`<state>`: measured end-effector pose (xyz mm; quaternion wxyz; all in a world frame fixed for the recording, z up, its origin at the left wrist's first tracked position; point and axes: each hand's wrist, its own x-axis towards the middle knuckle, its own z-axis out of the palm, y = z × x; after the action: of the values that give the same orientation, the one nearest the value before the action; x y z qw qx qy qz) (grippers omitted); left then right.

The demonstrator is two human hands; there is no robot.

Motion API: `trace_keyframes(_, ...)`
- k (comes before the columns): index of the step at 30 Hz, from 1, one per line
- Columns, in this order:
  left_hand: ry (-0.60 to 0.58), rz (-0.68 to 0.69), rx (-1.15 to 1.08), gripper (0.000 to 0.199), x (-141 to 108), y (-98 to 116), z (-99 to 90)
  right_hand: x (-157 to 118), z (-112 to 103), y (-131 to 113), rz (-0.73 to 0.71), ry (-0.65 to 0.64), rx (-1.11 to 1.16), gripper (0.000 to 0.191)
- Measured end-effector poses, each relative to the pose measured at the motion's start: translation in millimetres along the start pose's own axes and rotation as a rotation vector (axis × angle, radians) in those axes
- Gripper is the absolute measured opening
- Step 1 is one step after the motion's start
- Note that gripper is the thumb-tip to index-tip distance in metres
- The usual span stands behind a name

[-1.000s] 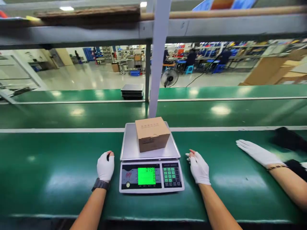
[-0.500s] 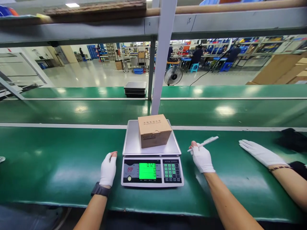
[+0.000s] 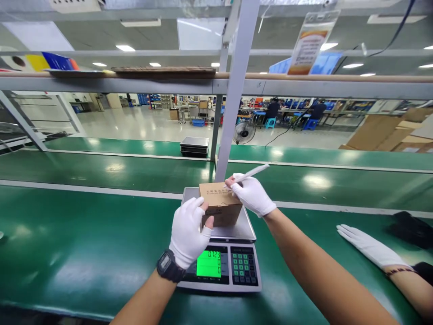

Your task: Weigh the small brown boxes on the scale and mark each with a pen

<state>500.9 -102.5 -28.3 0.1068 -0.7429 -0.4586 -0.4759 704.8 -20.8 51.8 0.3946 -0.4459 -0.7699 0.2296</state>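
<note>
A brown cardboard box [image 3: 221,214] with printed lettering rests on the steel pan of a digital scale [image 3: 233,289]. The scale's green display [image 3: 209,263] reads 0.723 on its top line. At the box's left front is my left hand [image 3: 189,230], white-gloved with bare thumb and fingertip, its fingers apart; whether it touches the box I cannot tell. My right hand [image 3: 253,195], also gloved, grips a white pen [image 3: 253,172] over the top of the box. The pen's lower end is at or just above the lid.
Another person's gloved hand [image 3: 368,246] lies flat on the green bench [image 3: 84,253] at right, near a dark cloth [image 3: 409,229]. A white post [image 3: 233,95] rises behind the scale. Farther back are another scale [image 3: 194,146] and a fan [image 3: 244,132].
My left hand has moved up and right to the box, its fingers opening. My right hand has brought the pen left over the box lid. The view has tilted upward.
</note>
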Motion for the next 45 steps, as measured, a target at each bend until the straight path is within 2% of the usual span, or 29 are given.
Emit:
trace_keyframes(4,0.020,0.011,0.057,0.027,-2,1,4.1,23,13,5,0.016,-0.032,-0.164,0.034)
trace_keyframes(8,0.033,0.003,0.044,0.028,-3,0,5.1,31,21,6,0.026,-0.014,-0.236,0.033)
trace_keyframes(17,0.064,-0.022,0.024,0.030,-6,1,10.2,31,25,-1,0.064,-0.032,-0.277,0.033)
trace_keyframes(45,0.093,-0.026,0.017,0.030,-8,2,10.5,30,25,-3,0.122,0.058,-0.329,0.027)
